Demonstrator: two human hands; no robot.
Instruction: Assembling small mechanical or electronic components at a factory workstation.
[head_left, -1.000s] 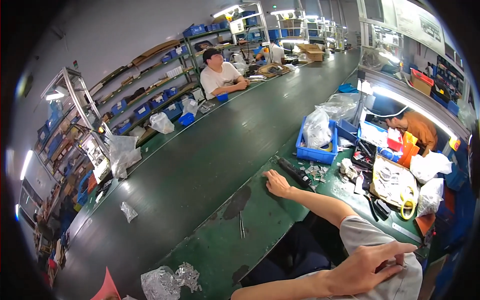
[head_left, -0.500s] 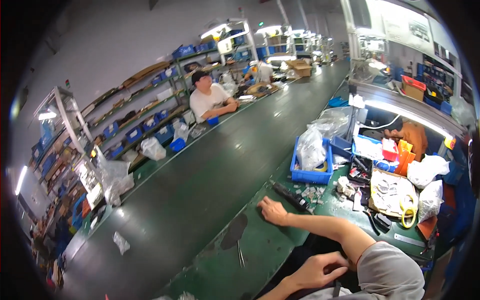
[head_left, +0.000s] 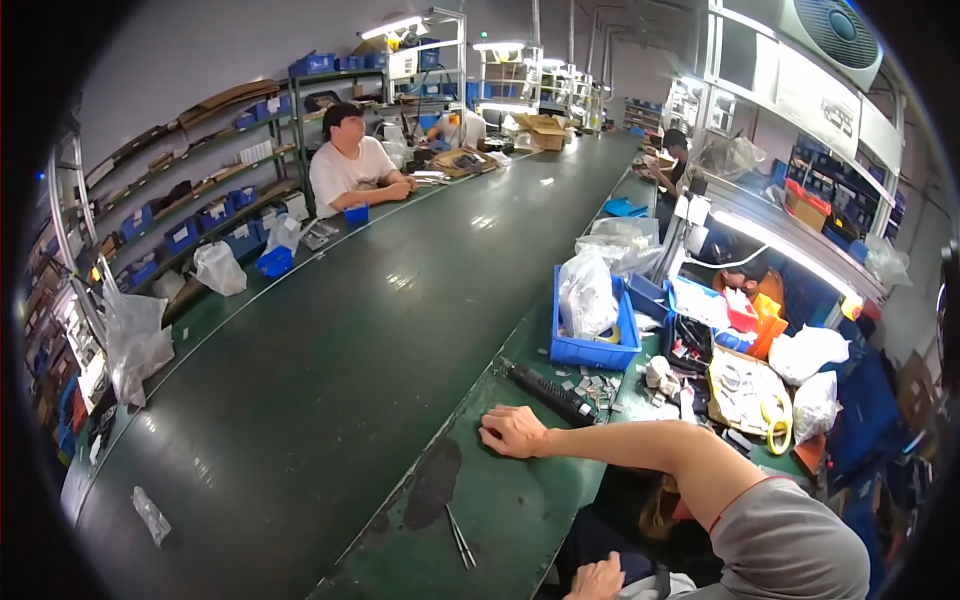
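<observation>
My right hand (head_left: 513, 432) rests on the green bench (head_left: 520, 500) near its far edge, fingers curled under and nothing visible in them. Just beyond it lies a long black cylindrical tool (head_left: 553, 394) with a ribbed grip. Scattered small light-coloured pieces (head_left: 597, 388) lie beside this tool. Closer to me, a pair of metal tweezers (head_left: 460, 536) lies below a dark patch (head_left: 432, 485) on the bench. My left hand (head_left: 596, 580) is low at the bottom edge, by my lap; its fingers are mostly hidden.
A blue bin (head_left: 596, 352) with plastic bags stands right of the long dark conveyor belt (head_left: 330, 350). Further right are a shallow box (head_left: 745, 395) of parts, yellow tape (head_left: 776, 424) and white bags (head_left: 808, 353). Across the belt sits a person (head_left: 350, 170); a clear bag (head_left: 151, 515) lies on the belt.
The view has turned, so the bench and its contents appear further left. My left hand has dropped from beside my right elbow toward the lower edge. My right hand stays on the bench.
</observation>
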